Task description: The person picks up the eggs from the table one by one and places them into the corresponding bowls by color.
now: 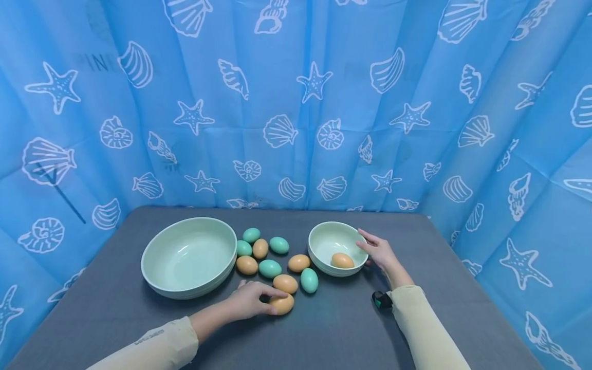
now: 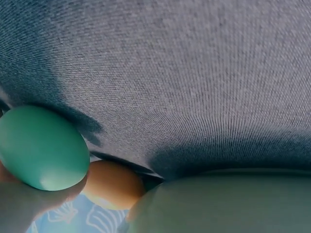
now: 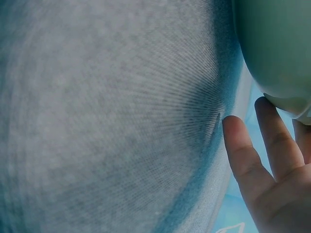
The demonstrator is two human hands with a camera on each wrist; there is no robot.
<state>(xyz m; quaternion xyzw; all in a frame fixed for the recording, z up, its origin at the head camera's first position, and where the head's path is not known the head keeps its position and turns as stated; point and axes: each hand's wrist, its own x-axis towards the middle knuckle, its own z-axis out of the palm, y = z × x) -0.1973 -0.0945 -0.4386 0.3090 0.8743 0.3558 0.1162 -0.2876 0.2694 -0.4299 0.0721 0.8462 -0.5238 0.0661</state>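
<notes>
My left hand [image 1: 250,300] pinches a light brown egg [image 1: 284,305] between thumb and fingers, at the near end of a loose group of eggs. Another brown egg [image 1: 284,283] lies just beyond it, with a green egg [image 1: 309,281] to its right. In the left wrist view, part of that hand [image 2: 22,206] shows beside a green egg [image 2: 43,145] and a brown egg [image 2: 114,184]. My right hand [image 1: 380,253] holds the right side of a small pale green bowl [image 1: 324,262], one digit over its rim. Inside sits one brown egg [image 1: 343,260]. The right wrist view shows fingers [image 3: 279,141] against the bowl's outside.
A large pale green bowl [image 1: 189,246] with nothing in it stands on the left of the dark grey table [image 1: 324,334]. Several green and brown eggs lie between the bowls. A blue curtain [image 1: 296,103] with white shells and starfish hangs behind and at both sides.
</notes>
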